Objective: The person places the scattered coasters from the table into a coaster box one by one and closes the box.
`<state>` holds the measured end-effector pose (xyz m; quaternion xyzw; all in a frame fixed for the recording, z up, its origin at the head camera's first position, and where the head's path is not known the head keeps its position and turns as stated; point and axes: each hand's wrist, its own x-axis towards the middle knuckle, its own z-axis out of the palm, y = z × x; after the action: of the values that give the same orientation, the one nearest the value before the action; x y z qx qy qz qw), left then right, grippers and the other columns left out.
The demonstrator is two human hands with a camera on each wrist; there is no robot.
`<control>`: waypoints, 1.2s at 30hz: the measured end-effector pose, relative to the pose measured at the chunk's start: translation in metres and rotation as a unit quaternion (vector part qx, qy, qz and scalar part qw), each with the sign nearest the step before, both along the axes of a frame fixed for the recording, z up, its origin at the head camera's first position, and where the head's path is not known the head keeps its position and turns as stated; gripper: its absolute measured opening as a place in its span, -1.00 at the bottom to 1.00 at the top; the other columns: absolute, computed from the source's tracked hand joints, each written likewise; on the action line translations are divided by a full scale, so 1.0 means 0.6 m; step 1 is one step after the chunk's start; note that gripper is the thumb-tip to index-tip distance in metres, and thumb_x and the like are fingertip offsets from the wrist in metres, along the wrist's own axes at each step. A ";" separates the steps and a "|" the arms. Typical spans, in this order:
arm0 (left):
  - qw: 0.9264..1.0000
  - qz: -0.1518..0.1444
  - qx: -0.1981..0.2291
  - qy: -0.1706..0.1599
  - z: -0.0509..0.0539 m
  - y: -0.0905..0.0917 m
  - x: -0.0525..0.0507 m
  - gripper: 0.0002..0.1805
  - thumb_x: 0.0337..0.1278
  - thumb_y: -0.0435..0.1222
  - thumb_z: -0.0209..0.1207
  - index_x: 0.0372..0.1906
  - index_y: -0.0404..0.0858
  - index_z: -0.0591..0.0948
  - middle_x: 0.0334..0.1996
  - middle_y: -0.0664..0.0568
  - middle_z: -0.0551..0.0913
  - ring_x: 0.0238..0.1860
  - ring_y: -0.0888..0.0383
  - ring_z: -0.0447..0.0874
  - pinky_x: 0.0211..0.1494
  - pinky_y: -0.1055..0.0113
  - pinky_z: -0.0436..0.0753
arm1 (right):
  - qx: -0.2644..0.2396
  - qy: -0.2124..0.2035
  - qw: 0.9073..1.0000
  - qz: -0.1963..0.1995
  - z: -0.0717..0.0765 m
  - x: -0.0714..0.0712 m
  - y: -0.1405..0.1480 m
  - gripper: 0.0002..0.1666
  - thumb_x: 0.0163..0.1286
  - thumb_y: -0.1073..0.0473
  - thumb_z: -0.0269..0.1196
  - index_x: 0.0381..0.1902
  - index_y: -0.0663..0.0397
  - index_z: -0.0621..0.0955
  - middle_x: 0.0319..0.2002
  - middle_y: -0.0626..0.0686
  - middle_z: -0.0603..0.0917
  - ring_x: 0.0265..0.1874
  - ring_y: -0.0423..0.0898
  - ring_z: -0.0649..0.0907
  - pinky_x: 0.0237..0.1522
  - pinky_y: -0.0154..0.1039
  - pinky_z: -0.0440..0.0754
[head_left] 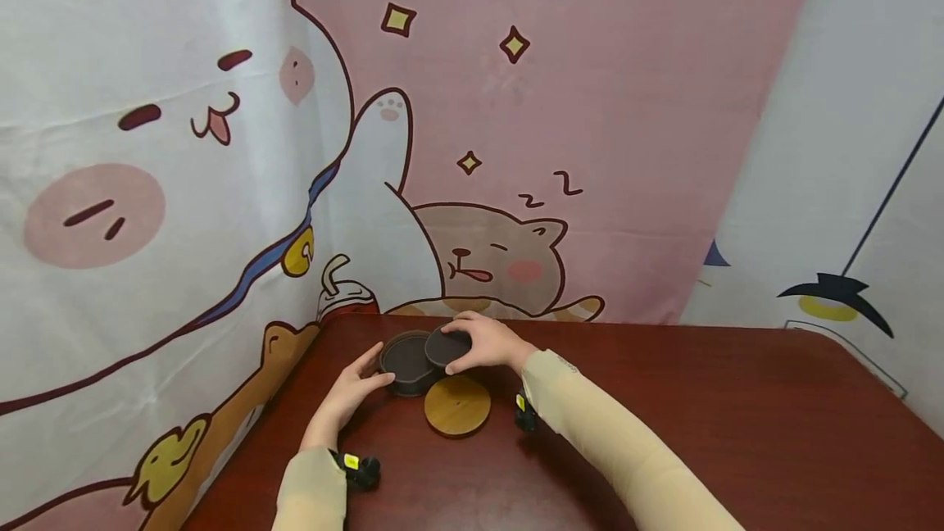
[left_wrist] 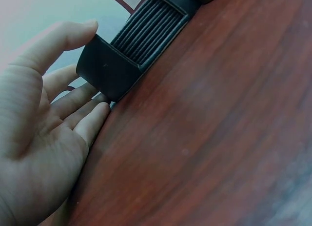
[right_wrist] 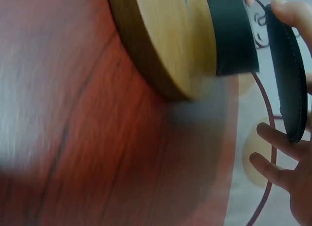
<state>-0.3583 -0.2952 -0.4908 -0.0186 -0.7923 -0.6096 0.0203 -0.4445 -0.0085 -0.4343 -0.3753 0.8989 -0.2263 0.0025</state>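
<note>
A round black leather coaster holder [head_left: 404, 363] stands on the table, gripped at its left side by my left hand [head_left: 347, 400]. In the left wrist view, thumb and fingers hold the holder's wall [left_wrist: 105, 67]. Beside them, a slot in the wall shows several stacked black coasters [left_wrist: 148, 33] edge-on. With thumb and fingers, my right hand [head_left: 490, 344] holds a thin round black coaster [head_left: 447, 345], tilted over the holder's right rim. In the right wrist view this coaster [right_wrist: 286, 74] is apart from the holder, its edge stitched. A round wooden disc [head_left: 457, 406] lies just in front of the holder.
The reddish-brown wooden table [head_left: 708, 424] runs on to the right. A cartoon-printed cloth [head_left: 627, 146] hangs behind it and along its left side. Each wrist carries a small black camera, such as the left one [head_left: 361, 472].
</note>
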 end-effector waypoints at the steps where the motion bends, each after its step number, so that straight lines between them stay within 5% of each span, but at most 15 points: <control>1: 1.000 0.001 0.001 -0.001 0.000 0.000 -0.001 -0.17 0.13 -0.32 0.31 0.49 -0.23 0.21 0.42 -0.27 0.22 0.42 -0.21 0.15 0.38 -0.12 0.19 | 0.005 -0.004 1.000 0.003 0.000 0.002 -0.006 -0.07 -0.10 -0.46 0.38 0.28 -0.39 0.50 0.37 0.00 0.33 0.16 0.01 0.50 0.10 -0.05 0.48; 14: 1.000 0.006 0.008 0.003 0.002 0.006 -0.001 -0.19 0.11 -0.30 0.33 0.47 -0.21 0.26 0.40 -0.26 0.27 0.41 -0.19 0.19 0.37 -0.04 0.24 | 0.037 -0.024 0.999 0.022 -0.007 0.009 -0.050 -0.08 -0.06 -0.38 0.39 0.30 -0.32 0.49 0.38 0.05 0.33 0.23 -0.03 0.45 0.16 -0.06 0.45; 22: 1.000 0.007 -0.003 0.000 0.003 0.003 0.000 -0.18 0.12 -0.28 0.33 0.48 -0.20 0.23 0.40 -0.25 0.27 0.41 -0.19 0.19 0.37 -0.04 0.25 | 0.045 -0.025 0.998 0.022 -0.018 0.021 -0.080 -0.13 0.05 -0.42 0.31 0.32 -0.30 0.49 0.46 0.07 0.21 0.39 0.05 0.27 0.30 0.20 0.23; 29: 1.000 -0.005 -0.009 -0.009 0.028 0.010 0.014 -0.20 0.18 -0.32 0.26 0.49 -0.27 0.18 0.41 -0.30 0.21 0.41 -0.23 0.15 0.37 -0.09 0.21 | 0.071 -0.008 0.997 0.024 -0.027 0.026 -0.102 -0.10 0.15 -0.48 0.20 0.40 -0.32 0.39 0.50 0.02 0.13 0.49 0.06 0.04 0.34 0.22 0.11; 36: 1.000 0.001 -0.012 -0.003 0.003 0.002 0.000 -0.21 0.18 -0.34 0.25 0.49 -0.27 0.19 0.42 -0.30 0.20 0.41 -0.25 0.15 0.38 -0.11 0.19 | 0.113 -0.004 0.993 0.027 -0.030 0.035 -0.109 -0.10 0.27 -0.54 -0.01 0.49 -0.39 0.21 0.53 -0.05 0.01 0.50 0.05 -0.08 0.34 0.23 0.10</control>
<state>-0.3584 -0.2938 -0.4887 -0.0165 -0.7995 -0.6002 0.0184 -0.4238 -0.0741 -0.4524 -0.3955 0.9083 -0.1250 0.0541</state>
